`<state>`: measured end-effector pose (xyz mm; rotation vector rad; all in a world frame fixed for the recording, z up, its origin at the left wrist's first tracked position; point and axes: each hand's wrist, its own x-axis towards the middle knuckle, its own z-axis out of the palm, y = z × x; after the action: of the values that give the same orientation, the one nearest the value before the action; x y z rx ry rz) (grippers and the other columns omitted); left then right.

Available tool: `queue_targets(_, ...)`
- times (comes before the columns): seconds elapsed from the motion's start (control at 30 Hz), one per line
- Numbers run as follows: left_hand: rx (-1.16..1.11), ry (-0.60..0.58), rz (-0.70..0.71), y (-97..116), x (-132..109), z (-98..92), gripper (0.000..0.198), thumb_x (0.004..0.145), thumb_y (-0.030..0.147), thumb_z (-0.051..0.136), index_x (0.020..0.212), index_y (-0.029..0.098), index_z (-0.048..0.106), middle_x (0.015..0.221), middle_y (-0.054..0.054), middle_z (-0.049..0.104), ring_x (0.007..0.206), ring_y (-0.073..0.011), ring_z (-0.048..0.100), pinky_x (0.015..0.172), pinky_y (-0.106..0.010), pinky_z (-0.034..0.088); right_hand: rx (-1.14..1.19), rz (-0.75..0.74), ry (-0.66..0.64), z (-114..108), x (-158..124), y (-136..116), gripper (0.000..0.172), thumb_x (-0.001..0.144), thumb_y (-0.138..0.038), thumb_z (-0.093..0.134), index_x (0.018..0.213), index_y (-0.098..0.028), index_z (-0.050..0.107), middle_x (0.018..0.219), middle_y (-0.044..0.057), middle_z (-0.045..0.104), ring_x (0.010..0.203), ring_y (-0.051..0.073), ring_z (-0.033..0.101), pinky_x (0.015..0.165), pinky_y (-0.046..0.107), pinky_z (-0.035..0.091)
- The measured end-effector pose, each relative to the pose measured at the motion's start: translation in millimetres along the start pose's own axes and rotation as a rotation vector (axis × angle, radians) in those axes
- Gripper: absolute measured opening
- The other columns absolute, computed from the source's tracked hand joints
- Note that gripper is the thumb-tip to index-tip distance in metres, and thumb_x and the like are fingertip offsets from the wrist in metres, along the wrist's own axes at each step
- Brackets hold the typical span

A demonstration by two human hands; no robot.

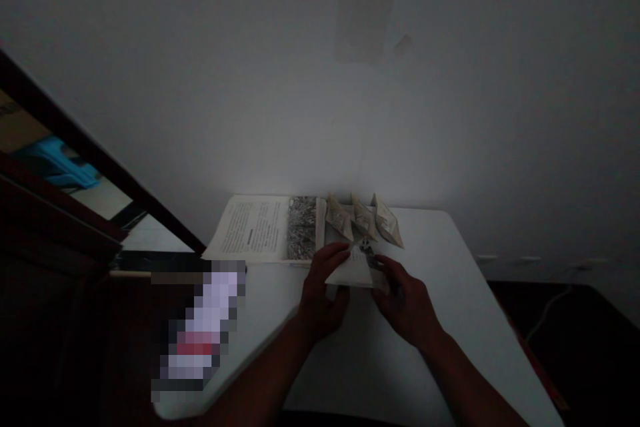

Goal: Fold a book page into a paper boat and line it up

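Note:
A folded sheet of printed paper (350,268), pointed at the top and straight along the bottom, is held between my two hands just above the white table. My left hand (323,290) grips its left side, fingers above and thumb below. On the right side, my right hand (405,293) pinches the lower corner near a dark printed patch. Three folded paper boats (340,217) stand in a row just beyond the folded sheet. To their left lies an open book (257,227) with text and a dark grassy picture.
The white table (430,233) stands against a grey wall (280,80). A blurred-out, screen-like object (205,323) rests at the table's left edge. A dark-framed mirror or opening (115,160) leans at the left, with a blue item (65,163) showing in it. A cable (550,313) hangs at the right.

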<state>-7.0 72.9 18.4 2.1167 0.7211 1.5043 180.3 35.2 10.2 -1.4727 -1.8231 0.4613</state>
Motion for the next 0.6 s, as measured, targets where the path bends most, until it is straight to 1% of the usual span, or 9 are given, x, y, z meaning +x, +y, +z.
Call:
queue_targets(0.07,-0.008,-0.015,0.029,0.6,-0.8,1.5,0.044,0.083,0.018,0.047,0.126,0.018,0.043,0.127,-0.017,0.046,0.119,-0.0281,0.043,0.096,-0.049,0.038,-0.031,-0.034,0.013,0.4,0.2,-0.4,0.054,0.077,-0.035,0.056,0.126,-0.020,0.041,0.115,0.011,0.062,0.096,0.023,0.062,0.080,0.036,0.051)
queue_targets(0.2,-0.001,-0.046,0.042,0.3,-4.8,3.7,0.044,0.084,0.020,0.047,0.128,0.018,0.041,0.127,-0.016,0.047,0.118,-0.0271,0.044,0.095,-0.047,0.040,-0.073,-0.099,0.028,1.8,0.5,-2.3,0.063,0.072,-0.035,0.060,0.129,-0.020,0.040,0.119,0.012,0.059,0.100,0.025,0.061,0.083,0.038,0.051)
queue_targets(0.27,0.018,-0.057,0.045,1.1,-6.1,4.4,0.044,0.084,0.019,0.047,0.127,0.019,0.042,0.126,-0.016,0.047,0.118,-0.0267,0.045,0.095,-0.046,0.040,-0.062,-0.107,0.026,3.1,0.7,-2.3,0.057,0.075,-0.033,0.057,0.128,-0.019,0.041,0.117,0.012,0.060,0.100,0.025,0.061,0.083,0.038,0.051)
queue_targets(0.33,0.031,-0.068,0.067,3.6,-5.8,4.9,0.044,0.082,0.019,0.050,0.126,0.019,0.043,0.125,-0.016,0.047,0.118,-0.0278,0.044,0.095,-0.047,0.039,-0.050,-0.124,0.033,5.0,1.1,-0.5,0.044,0.079,-0.029,0.051,0.122,-0.018,0.047,0.112,0.012,0.063,0.098,0.024,0.062,0.082,0.038,0.051)
queue_targets(0.4,0.020,-0.093,0.103,7.5,-4.5,4.8,0.048,0.079,0.021,0.054,0.125,0.020,0.044,0.125,-0.016,0.048,0.119,-0.0292,0.044,0.095,-0.048,0.039,-0.055,-0.162,0.055,6.8,1.6,2.9,0.037,0.079,-0.025,0.048,0.115,-0.019,0.052,0.107,0.011,0.066,0.094,0.024,0.064,0.081,0.038,0.052)
queue_targets(0.47,-0.009,-0.136,0.125,11.7,-3.2,3.9,0.053,0.076,0.024,0.058,0.127,0.021,0.043,0.125,-0.016,0.049,0.119,-0.0305,0.043,0.096,-0.049,0.037,-0.071,-0.197,0.101,7.7,1.8,6.2,0.035,0.076,-0.020,0.048,0.110,-0.019,0.057,0.102,0.010,0.069,0.090,0.023,0.066,0.079,0.038,0.053)
queue_targets(0.53,-0.062,-0.163,0.117,14.0,-2.9,2.4,0.057,0.076,0.033,0.059,0.129,0.020,0.043,0.127,-0.016,0.048,0.120,-0.0320,0.042,0.097,-0.050,0.036,-0.074,-0.205,0.143,6.9,1.8,8.0,0.036,0.073,-0.015,0.047,0.107,-0.020,0.059,0.099,0.008,0.070,0.087,0.022,0.067,0.078,0.036,0.054)
queue_targets(0.6,-0.127,-0.124,0.047,12.8,-3.3,1.0,0.056,0.079,0.042,0.053,0.129,0.019,0.044,0.128,-0.017,0.046,0.120,-0.0324,0.042,0.097,-0.050,0.035,-0.052,-0.208,0.174,4.3,1.4,7.3,0.035,0.074,-0.013,0.047,0.106,-0.020,0.060,0.098,0.007,0.071,0.086,0.021,0.067,0.077,0.034,0.054)
